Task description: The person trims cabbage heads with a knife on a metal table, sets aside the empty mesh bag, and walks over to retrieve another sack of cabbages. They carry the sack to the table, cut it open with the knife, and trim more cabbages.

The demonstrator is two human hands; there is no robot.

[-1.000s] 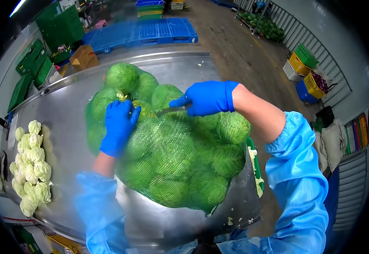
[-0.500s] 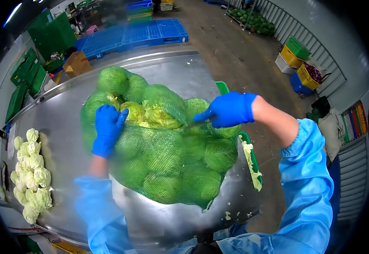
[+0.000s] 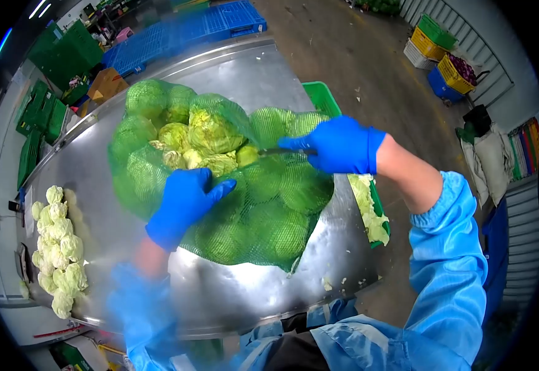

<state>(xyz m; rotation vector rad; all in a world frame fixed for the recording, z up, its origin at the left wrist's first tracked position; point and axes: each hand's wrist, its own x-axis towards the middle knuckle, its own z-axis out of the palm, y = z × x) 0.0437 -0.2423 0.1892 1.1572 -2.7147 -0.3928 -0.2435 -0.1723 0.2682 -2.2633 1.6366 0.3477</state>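
A green mesh bag (image 3: 244, 210) full of cabbages lies on the steel table, slit open across its top. Through the slit show several bare cabbages (image 3: 213, 132) with yellowish-green leaves. My right hand (image 3: 343, 145), in a blue glove, is closed round a knife (image 3: 275, 151); its dark blade reaches left to the cut edge of the net. Gloved too, my left hand (image 3: 186, 201) grips the net at the near side of the slit, thumb sticking out to the right. Its fingertips are partly hidden.
Trimmed pale cabbages (image 3: 59, 247) are heaped at the left of the steel table (image 3: 127, 278). A green crate (image 3: 322, 98) stands against the right edge, with cut leaves (image 3: 368, 210) on it. Beyond are a blue pallet (image 3: 183, 34) and stacked crates (image 3: 433, 40).
My left hand has moved right and nearer to me, and the slit gapes wider, baring more cabbages. The knife has shifted slightly with my right hand. The whole view has tilted down.
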